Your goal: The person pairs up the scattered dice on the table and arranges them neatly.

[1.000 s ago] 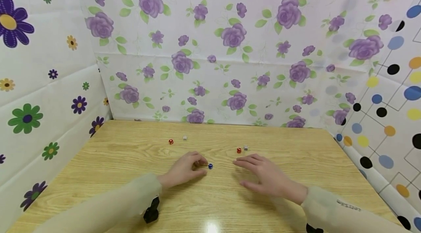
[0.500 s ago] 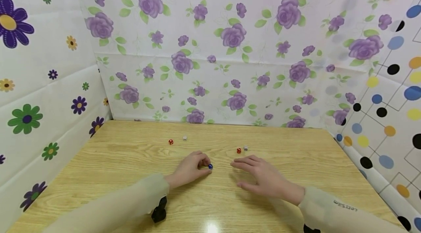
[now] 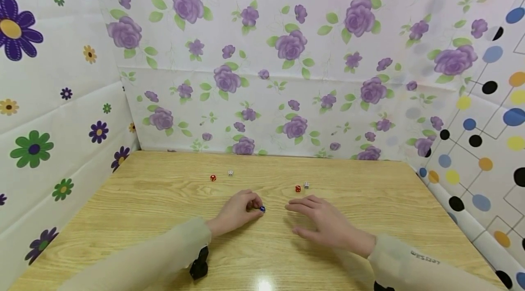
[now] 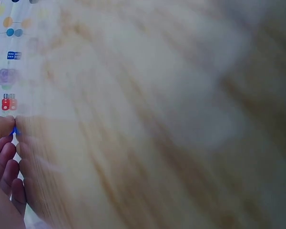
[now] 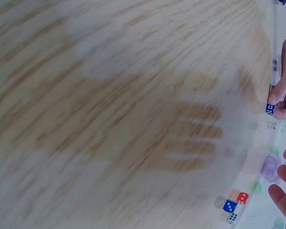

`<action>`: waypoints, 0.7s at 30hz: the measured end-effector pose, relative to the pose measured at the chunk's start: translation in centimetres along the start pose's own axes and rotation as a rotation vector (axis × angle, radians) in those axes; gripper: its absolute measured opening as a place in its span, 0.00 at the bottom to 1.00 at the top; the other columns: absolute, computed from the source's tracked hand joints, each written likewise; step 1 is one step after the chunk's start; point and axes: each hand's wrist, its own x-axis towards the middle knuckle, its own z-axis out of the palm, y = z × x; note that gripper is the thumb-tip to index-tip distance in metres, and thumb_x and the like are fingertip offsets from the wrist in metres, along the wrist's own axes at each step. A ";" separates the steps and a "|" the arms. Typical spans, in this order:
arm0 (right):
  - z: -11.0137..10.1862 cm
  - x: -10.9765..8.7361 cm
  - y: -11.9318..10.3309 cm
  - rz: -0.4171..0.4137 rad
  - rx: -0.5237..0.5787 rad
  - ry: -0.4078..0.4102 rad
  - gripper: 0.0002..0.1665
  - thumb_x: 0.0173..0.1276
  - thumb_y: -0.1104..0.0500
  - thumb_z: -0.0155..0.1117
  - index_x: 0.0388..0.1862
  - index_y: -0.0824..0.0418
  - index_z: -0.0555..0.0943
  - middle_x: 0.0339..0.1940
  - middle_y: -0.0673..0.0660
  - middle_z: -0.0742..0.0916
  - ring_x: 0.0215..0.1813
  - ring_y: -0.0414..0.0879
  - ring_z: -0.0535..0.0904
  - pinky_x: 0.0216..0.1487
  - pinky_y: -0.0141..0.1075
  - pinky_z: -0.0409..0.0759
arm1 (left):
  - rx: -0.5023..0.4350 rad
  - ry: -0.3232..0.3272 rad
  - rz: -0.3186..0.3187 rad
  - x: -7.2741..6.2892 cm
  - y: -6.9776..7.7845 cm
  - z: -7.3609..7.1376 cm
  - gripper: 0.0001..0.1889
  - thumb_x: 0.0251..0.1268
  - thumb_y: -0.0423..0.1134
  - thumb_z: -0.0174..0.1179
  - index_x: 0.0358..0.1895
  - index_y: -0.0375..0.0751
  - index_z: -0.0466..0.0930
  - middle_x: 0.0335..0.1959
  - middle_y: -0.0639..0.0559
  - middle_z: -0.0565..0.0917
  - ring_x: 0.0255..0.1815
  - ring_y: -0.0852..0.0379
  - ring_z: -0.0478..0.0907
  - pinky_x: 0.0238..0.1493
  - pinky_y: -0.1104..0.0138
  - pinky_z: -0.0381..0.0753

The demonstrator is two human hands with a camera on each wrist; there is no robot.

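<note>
Left grip (image 3: 238, 210) had a blue die (image 3: 263, 209) pinched, well inside the counter (image 3: 357, 186) edges; right grip (image 3: 330, 225) was kinda wide, red die (image 3: 298, 189) between it and the far edge.

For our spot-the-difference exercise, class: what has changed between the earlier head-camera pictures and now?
Since the first picture, the left hand has moved slightly right and taken hold of the blue die, pinching it. The right hand has shifted a little left. The left-side red die, left-side white die, right-side red die and right-side white die stayed put.
</note>
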 end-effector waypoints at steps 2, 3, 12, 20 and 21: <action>0.1 0.1 -0.1 0.010 0.003 0.004 0.29 0.65 0.45 0.68 0.64 0.50 0.78 0.62 0.49 0.84 0.62 0.45 0.79 0.60 0.46 0.79 | -0.014 -0.003 0.007 0.0 0.0 0.0 0.04 0.63 0.41 0.68 0.38 0.49 0.82 0.35 0.57 0.79 0.34 0.63 0.73 0.37 0.71 0.74; 0.1 0.1 -0.2 0.016 0.002 0.004 0.28 0.66 0.46 0.68 0.64 0.50 0.78 0.62 0.49 0.84 0.61 0.45 0.79 0.60 0.46 0.79 | -0.024 -0.006 0.009 0.0 -0.1 0.0 0.04 0.63 0.40 0.68 0.38 0.49 0.83 0.35 0.57 0.79 0.34 0.63 0.73 0.37 0.72 0.74; 0.9 0.9 -0.9 0.072 0.017 0.002 0.23 0.67 0.49 0.67 0.60 0.51 0.80 0.59 0.47 0.85 0.60 0.44 0.80 0.63 0.47 0.78 | -0.126 -0.018 0.009 -0.3 -0.3 0.1 0.04 0.61 0.39 0.69 0.37 0.48 0.84 0.35 0.56 0.80 0.34 0.64 0.73 0.37 0.72 0.74; 1.9 1.4 -1.7 0.162 0.098 0.026 0.20 0.67 0.50 0.68 0.57 0.49 0.81 0.56 0.46 0.86 0.59 0.44 0.79 0.64 0.48 0.76 | -0.134 -0.023 0.027 -0.6 -0.2 0.0 0.03 0.61 0.37 0.69 0.36 0.47 0.84 0.34 0.56 0.81 0.32 0.65 0.73 0.36 0.73 0.75; 2.1 1.5 -1.8 0.173 0.110 0.034 0.19 0.67 0.50 0.68 0.56 0.49 0.82 0.56 0.46 0.86 0.59 0.43 0.79 0.65 0.48 0.76 | -0.143 -0.031 0.028 -0.7 -0.2 0.0 0.03 0.61 0.37 0.69 0.36 0.47 0.85 0.34 0.55 0.81 0.32 0.65 0.73 0.36 0.73 0.75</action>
